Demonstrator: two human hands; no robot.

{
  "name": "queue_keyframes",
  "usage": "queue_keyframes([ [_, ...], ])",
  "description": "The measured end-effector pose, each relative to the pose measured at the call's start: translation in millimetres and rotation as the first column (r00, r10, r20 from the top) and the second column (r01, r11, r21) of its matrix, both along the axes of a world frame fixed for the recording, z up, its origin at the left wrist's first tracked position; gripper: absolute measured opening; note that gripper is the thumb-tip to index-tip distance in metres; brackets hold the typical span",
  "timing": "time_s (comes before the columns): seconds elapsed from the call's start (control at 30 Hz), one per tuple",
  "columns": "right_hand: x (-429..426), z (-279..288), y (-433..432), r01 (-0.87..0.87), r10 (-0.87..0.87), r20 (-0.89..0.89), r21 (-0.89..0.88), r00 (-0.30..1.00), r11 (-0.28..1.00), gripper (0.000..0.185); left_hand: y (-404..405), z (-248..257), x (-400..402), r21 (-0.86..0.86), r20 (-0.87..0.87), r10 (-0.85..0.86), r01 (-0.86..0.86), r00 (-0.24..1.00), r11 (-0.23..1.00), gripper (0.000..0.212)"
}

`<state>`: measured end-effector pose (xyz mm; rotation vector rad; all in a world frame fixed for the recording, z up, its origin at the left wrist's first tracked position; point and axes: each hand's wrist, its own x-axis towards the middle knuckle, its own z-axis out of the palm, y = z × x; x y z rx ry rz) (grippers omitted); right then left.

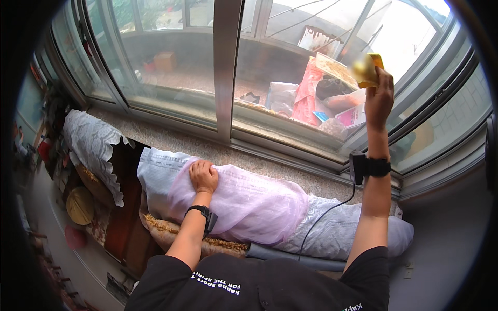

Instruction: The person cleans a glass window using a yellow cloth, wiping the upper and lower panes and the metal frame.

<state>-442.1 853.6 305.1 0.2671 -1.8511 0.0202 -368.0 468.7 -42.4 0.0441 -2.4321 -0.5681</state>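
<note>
High on the right, my right hand (379, 97) grips a folded yellow cloth (374, 64) at the window pane (295, 50); whether it touches the glass is hard to tell. Part of the cloth looks blurred. My left hand (204, 177) rests palm down on a sheer lavender cloth (256, 198), which lies over the back of a sofa. Beneath it, a white lace cover (330, 221) shows on both sides. Both wrists wear black straps with small devices, and a thin cable (311, 229) trails from the right one.
A granite windowsill (171, 142) runs behind the sofa, under a metal window frame (227, 77). Beyond the glass are a pink carton (351, 116), plastic bags and a cardboard box (165, 61). Another lace-covered seat (93, 136) and a round yellow cushion (80, 205) stand to the left.
</note>
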Motion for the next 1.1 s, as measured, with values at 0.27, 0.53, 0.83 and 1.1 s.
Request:
queue_keyframes([
  [0.27, 8.9, -161.3, -15.4, -0.015, -0.018, 0.361, 0.09, 0.932, 0.996, 0.037, -0.4, 3.7, 4.7, -0.006, 0.038, -0.005, 0.005, 0.999, 1.0, 0.015],
  [0.53, 19.9, -281.3, -15.8, -0.146, -0.084, 0.682, 0.273, 0.727, 0.951, 0.008, -0.3, 2.1, 2.9, -0.018, 0.035, 0.0, 0.001, 0.999, 1.0, 0.015],
  [0.83, 8.5, -115.7, 26.2, 0.012, -0.047, 0.209, 0.164, 0.977, 0.986, 0.034, 2.7, -0.6, -1.7, -0.011, 0.028, -0.023, 0.023, 0.999, 1.0, 0.015],
  [1.1, 5.0, -36.7, 34.0, 0.183, -0.183, -0.002, 0.071, 0.983, 0.981, 0.044, 4.0, 4.4, 3.0, -0.019, 0.028, -0.004, 0.005, 1.0, 1.0, 0.015],
])
